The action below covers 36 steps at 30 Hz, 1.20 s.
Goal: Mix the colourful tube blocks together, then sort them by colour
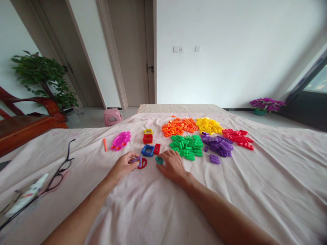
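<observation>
- Your left hand point(125, 163) pinches the purple triangle point(140, 162), the red ring point(145, 163) just beside it.
- Your right hand point(174, 165) touches the teal piece point(159, 160); whether it grips is unclear.

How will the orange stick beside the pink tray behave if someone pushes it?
The orange stick looks straight and smooth, so it would probably stay stiff. Being so slim, it is likely light. It may roll if its sides are round, but the wrinkled cloth might stop it.
</observation>
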### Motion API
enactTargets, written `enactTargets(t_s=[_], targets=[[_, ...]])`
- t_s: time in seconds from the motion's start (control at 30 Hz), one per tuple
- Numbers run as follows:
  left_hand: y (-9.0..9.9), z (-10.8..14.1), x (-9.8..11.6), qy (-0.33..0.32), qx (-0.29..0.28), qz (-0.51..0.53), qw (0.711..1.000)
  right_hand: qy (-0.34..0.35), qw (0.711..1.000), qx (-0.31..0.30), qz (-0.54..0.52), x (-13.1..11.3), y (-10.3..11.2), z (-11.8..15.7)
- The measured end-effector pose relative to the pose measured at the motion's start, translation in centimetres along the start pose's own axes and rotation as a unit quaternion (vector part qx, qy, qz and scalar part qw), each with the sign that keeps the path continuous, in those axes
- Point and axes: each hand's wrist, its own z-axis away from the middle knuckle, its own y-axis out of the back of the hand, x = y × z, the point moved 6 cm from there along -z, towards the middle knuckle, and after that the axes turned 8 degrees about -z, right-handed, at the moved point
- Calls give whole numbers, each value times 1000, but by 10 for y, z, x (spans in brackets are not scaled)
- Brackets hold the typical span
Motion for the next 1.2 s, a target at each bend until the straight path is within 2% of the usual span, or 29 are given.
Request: enactTargets(t_s=[0.1,0.23,0.37,0.57,0.77,0.9,1.0,1.2], targets=[[19,-9,-5,-2,59,-3,998,-1,1000,-1,-7,2,-2,0],[30,-20,-22,2,98,-40,994,7,1000,0,-19,4,-3,0],[35,-23,-33,-4,117,-129,985,18,999,-2,-26,3,-3,0],[39,-20,-27,-15,127,-261,957,17,1000,-4,-23,2,-4,0],[36,-12,-18,-9,126,-341,932,17,1000,-6,-22,1,-3,0],[30,-2,-2,-42,137,-376,916,14,1000,-7,-21,0,-3,0],[18,5,8,-69,119,-398,907,9,1000,-11,-19,0,-3,0],[-10,13,14,-99,84,-444,886,13,1000,-17,-22,-1,-4,0]])
